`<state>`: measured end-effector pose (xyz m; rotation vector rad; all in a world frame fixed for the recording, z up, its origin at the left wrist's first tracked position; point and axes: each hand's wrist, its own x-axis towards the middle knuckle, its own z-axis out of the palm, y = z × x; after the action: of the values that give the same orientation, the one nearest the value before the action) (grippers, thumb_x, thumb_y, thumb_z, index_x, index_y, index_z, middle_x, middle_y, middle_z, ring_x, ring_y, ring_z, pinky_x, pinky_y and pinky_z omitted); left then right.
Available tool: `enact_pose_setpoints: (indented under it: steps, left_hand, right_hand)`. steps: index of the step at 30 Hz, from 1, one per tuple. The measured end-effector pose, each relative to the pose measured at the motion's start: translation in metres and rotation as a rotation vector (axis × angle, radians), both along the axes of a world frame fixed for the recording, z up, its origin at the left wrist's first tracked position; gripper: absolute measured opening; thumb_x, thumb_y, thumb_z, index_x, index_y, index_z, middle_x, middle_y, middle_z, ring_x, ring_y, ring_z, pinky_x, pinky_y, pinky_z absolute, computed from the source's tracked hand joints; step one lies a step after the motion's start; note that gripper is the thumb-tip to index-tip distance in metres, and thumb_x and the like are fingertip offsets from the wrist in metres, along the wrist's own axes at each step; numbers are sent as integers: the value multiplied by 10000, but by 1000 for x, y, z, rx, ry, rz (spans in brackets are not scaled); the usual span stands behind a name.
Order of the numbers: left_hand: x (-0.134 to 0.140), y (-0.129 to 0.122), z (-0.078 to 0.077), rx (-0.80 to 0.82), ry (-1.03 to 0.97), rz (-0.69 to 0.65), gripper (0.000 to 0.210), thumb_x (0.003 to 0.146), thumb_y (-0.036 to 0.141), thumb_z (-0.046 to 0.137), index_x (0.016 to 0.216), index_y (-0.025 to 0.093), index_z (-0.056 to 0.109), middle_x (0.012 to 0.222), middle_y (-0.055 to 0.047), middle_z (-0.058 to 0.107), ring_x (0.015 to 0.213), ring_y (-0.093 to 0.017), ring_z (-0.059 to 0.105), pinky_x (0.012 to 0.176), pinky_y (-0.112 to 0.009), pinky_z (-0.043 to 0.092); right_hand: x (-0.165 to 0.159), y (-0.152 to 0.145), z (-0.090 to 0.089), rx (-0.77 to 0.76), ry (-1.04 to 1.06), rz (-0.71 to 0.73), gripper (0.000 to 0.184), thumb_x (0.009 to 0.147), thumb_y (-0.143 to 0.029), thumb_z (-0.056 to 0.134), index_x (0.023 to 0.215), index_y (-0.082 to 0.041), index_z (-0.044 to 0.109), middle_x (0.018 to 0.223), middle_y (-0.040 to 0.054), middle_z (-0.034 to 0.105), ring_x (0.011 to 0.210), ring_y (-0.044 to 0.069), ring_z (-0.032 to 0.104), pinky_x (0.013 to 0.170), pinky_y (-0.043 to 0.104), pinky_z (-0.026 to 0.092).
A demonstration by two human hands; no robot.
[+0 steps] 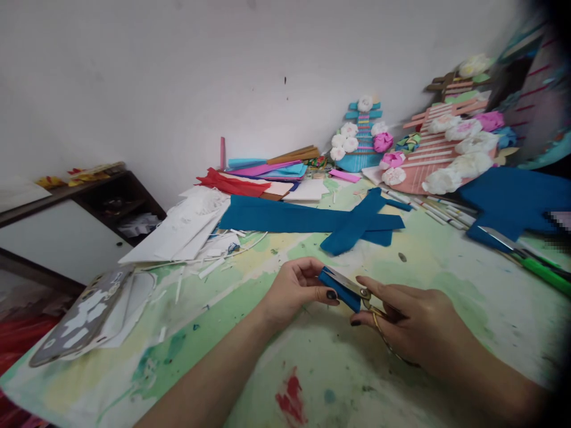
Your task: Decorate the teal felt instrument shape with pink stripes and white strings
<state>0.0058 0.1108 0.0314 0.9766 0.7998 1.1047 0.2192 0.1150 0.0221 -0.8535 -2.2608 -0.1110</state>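
Between thumb and fingers, my left hand pinches a small folded piece of blue paper above the table. My right hand grips a pair of gold-handled scissors, fingers through the loops. The blades lie along the upper edge of the blue piece and point toward my left fingers. Just beyond my hands, long blue paper strips rest on the table, some crossing each other at their right end.
White paper sheets and offcuts lie at left, near a grey case. Coloured papers stack by the wall. Flower-decorated paper instruments stand at the back. A green-handled cutter, pens and blue paper lie right.
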Motion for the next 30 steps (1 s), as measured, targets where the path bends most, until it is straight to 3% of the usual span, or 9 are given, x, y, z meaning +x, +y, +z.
enact_pose_setpoints:
  steps: [15,23,30]
  left_hand:
    - [0,0,-1,8,-5,-12,285,578,134,802,785,120,606,781,-44,687,686,-161,667,614,-271,563]
    - [-1,0,0,13,-12,-29,267,598,138,793,803,118,625,795,-49,688,684,-150,666,625,-260,564]
    - [-3,0,3,-14,-89,26,304,607,149,794,856,99,627,799,-57,679,685,-143,661,635,-246,563]
  right_hand:
    - [2,3,-7,63,-29,-8,381,871,-416,526,1091,-128,644,701,73,707,456,134,607,413,230,443]
    - [-2,2,-1,111,6,-60,470,905,-503,409,998,-130,678,651,67,708,429,153,612,377,248,417]
    - [4,4,13,-51,109,-113,487,829,-575,499,994,-160,693,517,22,625,366,110,513,382,224,397]
